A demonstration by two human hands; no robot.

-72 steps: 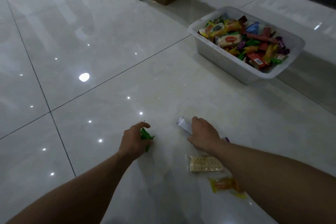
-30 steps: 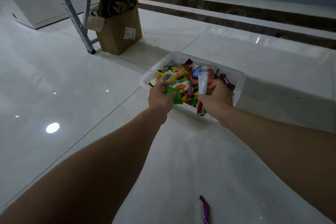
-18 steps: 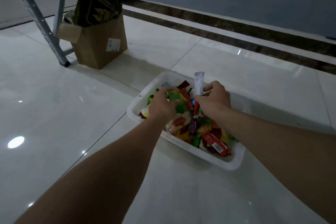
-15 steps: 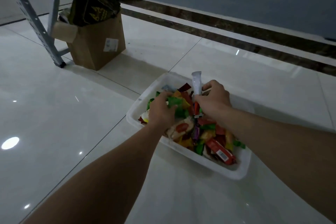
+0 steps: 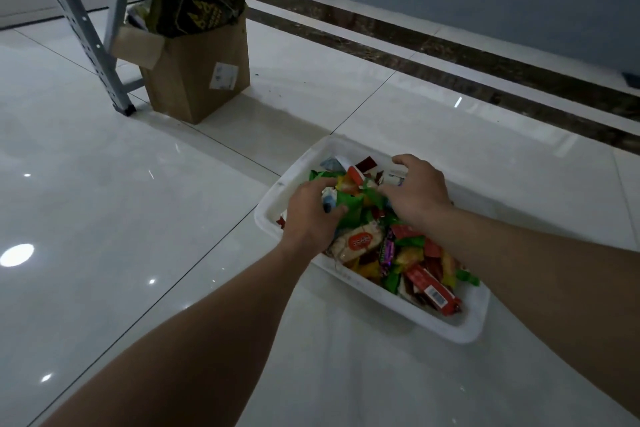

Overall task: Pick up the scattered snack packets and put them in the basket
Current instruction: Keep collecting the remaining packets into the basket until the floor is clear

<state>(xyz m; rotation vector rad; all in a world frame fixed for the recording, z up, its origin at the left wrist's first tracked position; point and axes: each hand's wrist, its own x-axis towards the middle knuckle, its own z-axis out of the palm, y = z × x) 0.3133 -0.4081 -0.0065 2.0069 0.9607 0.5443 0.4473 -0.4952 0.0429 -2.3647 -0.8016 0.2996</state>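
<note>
A white plastic basket sits on the tiled floor, filled with several colourful snack packets. Both my hands are over its far-left part. My left hand has its fingers and thumb curled round a green packet, low on the pile. My right hand hovers with fingers spread and relaxed. The white packet lies on the pile just under its fingers, free of them.
A brown cardboard box with a black bag in it stands behind the basket to the left, beside a grey metal shelf leg. A shelf edge runs overhead. Glossy white floor tiles surround the basket.
Both hands carried packets from the floor to the basket and lowered them onto the pile. The right hand has let go of the upright white packet, which now lies flat.
</note>
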